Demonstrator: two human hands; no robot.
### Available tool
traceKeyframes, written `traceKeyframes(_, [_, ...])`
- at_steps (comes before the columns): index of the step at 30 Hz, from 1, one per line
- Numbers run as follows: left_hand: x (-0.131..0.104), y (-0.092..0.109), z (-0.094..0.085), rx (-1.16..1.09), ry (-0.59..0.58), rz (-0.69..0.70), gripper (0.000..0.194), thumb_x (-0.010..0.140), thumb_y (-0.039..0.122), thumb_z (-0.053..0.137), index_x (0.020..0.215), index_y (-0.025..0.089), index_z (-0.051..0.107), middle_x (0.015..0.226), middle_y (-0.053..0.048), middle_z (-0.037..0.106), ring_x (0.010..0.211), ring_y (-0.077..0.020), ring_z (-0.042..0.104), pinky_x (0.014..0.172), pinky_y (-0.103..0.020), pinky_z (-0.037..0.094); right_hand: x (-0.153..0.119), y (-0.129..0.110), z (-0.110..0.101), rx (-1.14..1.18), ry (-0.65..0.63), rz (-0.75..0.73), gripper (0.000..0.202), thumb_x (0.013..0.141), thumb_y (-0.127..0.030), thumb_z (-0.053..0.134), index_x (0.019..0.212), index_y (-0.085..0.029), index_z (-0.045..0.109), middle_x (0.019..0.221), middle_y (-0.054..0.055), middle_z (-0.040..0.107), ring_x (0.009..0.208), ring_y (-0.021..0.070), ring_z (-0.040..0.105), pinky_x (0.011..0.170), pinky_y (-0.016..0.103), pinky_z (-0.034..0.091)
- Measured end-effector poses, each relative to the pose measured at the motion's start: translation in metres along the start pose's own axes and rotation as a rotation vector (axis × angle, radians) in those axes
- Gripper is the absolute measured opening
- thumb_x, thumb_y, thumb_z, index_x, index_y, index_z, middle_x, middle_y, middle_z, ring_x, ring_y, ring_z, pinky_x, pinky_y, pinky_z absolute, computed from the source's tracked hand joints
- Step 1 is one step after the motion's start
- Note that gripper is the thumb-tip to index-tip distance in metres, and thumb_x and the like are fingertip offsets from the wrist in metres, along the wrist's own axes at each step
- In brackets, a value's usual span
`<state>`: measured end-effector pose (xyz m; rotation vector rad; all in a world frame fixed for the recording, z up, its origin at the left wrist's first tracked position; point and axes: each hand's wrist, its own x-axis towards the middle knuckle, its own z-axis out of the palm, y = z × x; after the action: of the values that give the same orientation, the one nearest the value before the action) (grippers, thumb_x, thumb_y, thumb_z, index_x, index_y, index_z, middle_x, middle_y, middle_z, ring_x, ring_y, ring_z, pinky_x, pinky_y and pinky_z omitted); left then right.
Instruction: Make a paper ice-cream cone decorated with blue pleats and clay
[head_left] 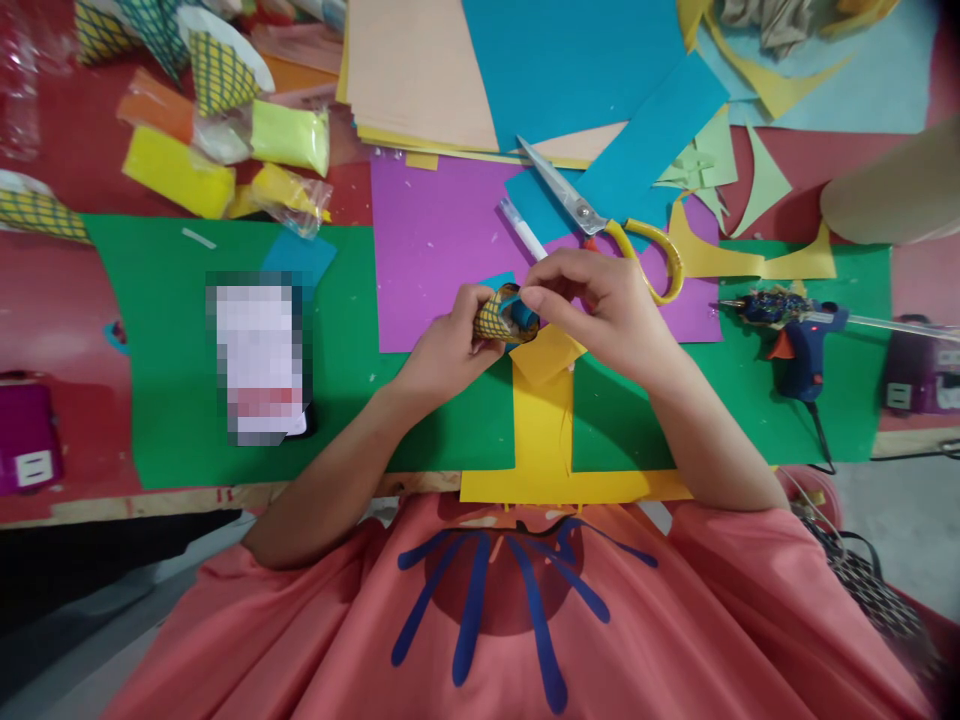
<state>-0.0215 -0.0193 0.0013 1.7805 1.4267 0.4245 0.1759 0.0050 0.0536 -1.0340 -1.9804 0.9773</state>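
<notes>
My left hand (442,348) is wrapped round a small paper tube (492,320) with a yellow and dark green check pattern. Its open end faces right, and a rolled blue paper piece (523,314) shows inside. The thumb and fingertips of my right hand (611,305) are pinched together at that blue piece, at the mouth of the tube. Below the tube lies an orange-yellow paper piece (551,355), over a long yellow paper strip (544,430). Just beyond my right hand are yellow-handled scissors (581,212) and a white pen (523,230), whose lower end is hidden.
A purple sheet (427,250) overlaps a green sheet (420,430). A glue gun (806,350) with its cord lies right; a blurred phone (259,350) lies left. Clay packets (180,170), patterned cones (221,75) and stacked paper (420,70) are at the back. A beige cylinder (896,190) stands right.
</notes>
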Motion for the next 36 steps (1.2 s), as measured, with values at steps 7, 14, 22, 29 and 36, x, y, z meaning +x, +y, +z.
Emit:
traceKeyframes(7, [-0.001,0.001,0.0,-0.087,-0.013,0.042,0.04,0.079,0.035,0.055,0.114,0.02,0.042,0.091,-0.004,0.067,0.073,-0.0166,0.065,0.058,-0.023,0.046,-0.003,0.011,-0.001,0.026,-0.081,0.021,0.017,0.089,-0.021,0.057,0.105,-0.016,0.063,0.092,0.002,0.065,0.078,0.0112,0.06,0.068,0.024,0.053])
traceKeyframes(14, [0.0,0.002,0.0,-0.048,-0.023,0.044,0.039,0.079,0.033,0.055,0.112,0.019,0.042,0.089,-0.002,0.065,0.07,-0.0157,0.064,0.056,-0.022,0.044,-0.002,0.005,0.002,0.018,-0.073,0.061,0.019,0.085,-0.01,0.053,0.101,-0.015,0.062,0.085,0.001,0.061,0.069,0.0081,0.055,0.062,0.021,0.049])
traceKeyframes(22, [0.0,0.002,0.0,-0.096,-0.012,0.064,0.037,0.078,0.033,0.058,0.11,0.02,0.042,0.086,-0.001,0.065,0.067,-0.0147,0.062,0.055,-0.021,0.042,-0.006,0.002,0.01,-0.072,0.001,0.012,0.029,0.083,-0.011,0.055,0.111,-0.019,0.054,0.09,-0.001,0.062,0.076,0.0094,0.06,0.071,0.025,0.054])
traceKeyframes(29, [0.001,-0.003,0.002,-0.184,0.028,0.076,0.037,0.076,0.038,0.059,0.105,0.022,0.042,0.076,0.001,0.061,0.058,-0.0118,0.057,0.051,-0.021,0.04,-0.006,0.001,0.001,-0.153,0.054,-0.123,0.026,0.085,-0.011,0.056,0.108,-0.023,0.051,0.116,0.007,0.064,0.093,0.0157,0.066,0.081,0.032,0.06])
traceKeyframes(36, [0.0,-0.001,0.001,-0.168,0.022,0.108,0.032,0.078,0.035,0.056,0.103,0.022,0.043,0.083,0.0,0.063,0.064,-0.0121,0.059,0.052,-0.021,0.039,-0.006,0.002,0.003,-0.196,0.035,-0.203,0.017,0.088,-0.013,0.049,0.099,-0.023,0.058,0.124,0.007,0.064,0.109,0.0203,0.064,0.084,0.037,0.06])
